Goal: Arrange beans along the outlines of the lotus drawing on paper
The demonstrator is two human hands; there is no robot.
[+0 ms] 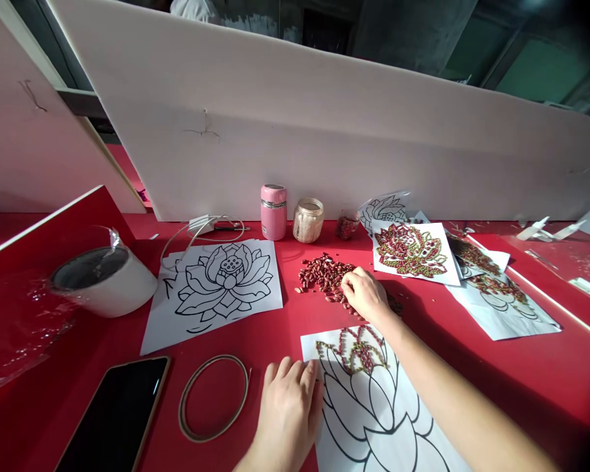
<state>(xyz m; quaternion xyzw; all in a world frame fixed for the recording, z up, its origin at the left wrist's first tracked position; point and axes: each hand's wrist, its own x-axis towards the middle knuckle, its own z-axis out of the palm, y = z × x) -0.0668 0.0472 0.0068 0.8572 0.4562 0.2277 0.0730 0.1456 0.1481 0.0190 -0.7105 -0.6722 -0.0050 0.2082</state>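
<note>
My right hand (365,293) reaches into a pile of red beans (323,276) on the red table, fingers curled and pinched over the beans. My left hand (290,410) lies flat with fingers stretched out on the left edge of a lotus outline sheet (373,406) in front of me. The top petals of that lotus are partly covered with red and green beans (358,347).
A blank lotus sheet (216,285) lies at the left, finished bean pictures (412,251) at the right. A pink flask (274,211), two jars (308,220), a big tape roll (101,278), a thin ring (214,396) and a phone (118,416) sit around. A white board (324,131) stands behind.
</note>
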